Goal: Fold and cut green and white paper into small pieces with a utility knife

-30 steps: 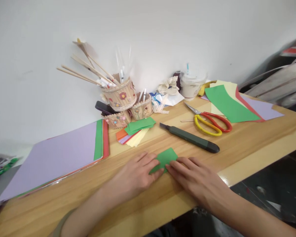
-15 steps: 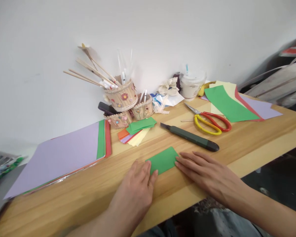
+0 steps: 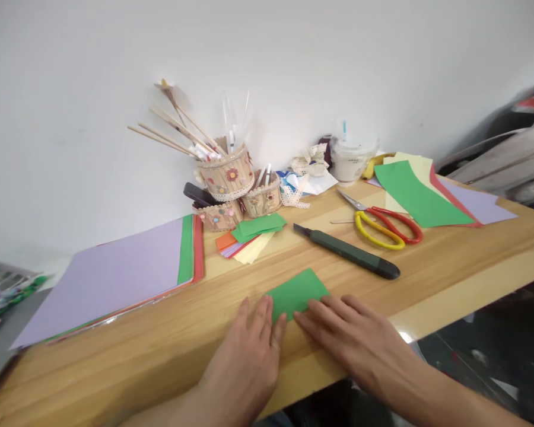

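In the head view, a small green rectangle of paper (image 3: 296, 290) lies on the wooden table (image 3: 160, 332) between the hands, its long edges slanting up to the right. The left hand (image 3: 244, 356) rests fingertips on its left edge, thumb held apart; the right hand (image 3: 369, 338) has its fingers loosely spread over the lower right edge, neither visibly pinching. Judging by how things lie, some cutting is done: small orange, lilac, red, pale yellow and green paper pieces (image 3: 260, 225) sit fanned out, and larger coloured offcuts (image 3: 413, 196) lie at the right. The stack of big lilac, green and red sheets (image 3: 124, 255) looks largely unused; whether the rectangle is folded, I cannot tell. The dark green craft knife (image 3: 353, 255) and the scissors with red and yellow handles (image 3: 359, 206) lie unheld. Behind, a round wood-slat holder with flower trim (image 3: 225, 175) carries thin wooden sticks (image 3: 160, 141) and white pens, above a lower slatted holder (image 3: 213, 218) with a dark object (image 3: 198, 194) in it. The smaller slatted holder (image 3: 263, 200) beside them contains white pens; the lidded plastic cup's (image 3: 349, 163) contents are unclear.
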A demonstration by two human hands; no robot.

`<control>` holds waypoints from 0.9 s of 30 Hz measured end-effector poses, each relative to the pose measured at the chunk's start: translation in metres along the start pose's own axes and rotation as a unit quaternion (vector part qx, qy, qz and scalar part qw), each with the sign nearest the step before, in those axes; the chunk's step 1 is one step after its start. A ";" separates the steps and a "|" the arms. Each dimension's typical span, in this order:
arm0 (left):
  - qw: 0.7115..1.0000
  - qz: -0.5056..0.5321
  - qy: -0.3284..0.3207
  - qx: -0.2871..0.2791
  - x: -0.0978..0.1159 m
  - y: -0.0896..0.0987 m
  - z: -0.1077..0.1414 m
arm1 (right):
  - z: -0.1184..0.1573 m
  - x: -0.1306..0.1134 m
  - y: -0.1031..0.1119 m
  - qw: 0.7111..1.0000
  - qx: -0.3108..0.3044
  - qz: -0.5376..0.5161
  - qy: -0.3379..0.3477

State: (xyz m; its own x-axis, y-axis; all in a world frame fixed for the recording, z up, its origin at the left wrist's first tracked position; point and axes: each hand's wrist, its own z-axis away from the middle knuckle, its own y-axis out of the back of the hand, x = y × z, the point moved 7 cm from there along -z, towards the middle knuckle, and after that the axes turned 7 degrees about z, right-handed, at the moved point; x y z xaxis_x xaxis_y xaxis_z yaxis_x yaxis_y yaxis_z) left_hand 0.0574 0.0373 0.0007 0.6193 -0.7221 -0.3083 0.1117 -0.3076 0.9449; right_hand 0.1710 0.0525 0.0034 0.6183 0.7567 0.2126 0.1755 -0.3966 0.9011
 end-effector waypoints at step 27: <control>0.933 0.329 -0.093 -0.111 -0.047 0.003 -0.023 | -0.008 0.093 -0.021 0.972 -0.007 0.190 -0.141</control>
State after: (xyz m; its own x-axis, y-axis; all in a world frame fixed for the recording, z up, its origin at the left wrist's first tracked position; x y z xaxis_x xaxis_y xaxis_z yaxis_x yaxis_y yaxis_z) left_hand 0.0464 0.0843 0.0204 0.4665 -0.8113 0.3523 -0.0745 0.3608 0.9296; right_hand 0.2183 0.1354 0.0069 0.8222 0.3834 0.4208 -0.1158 -0.6110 0.7831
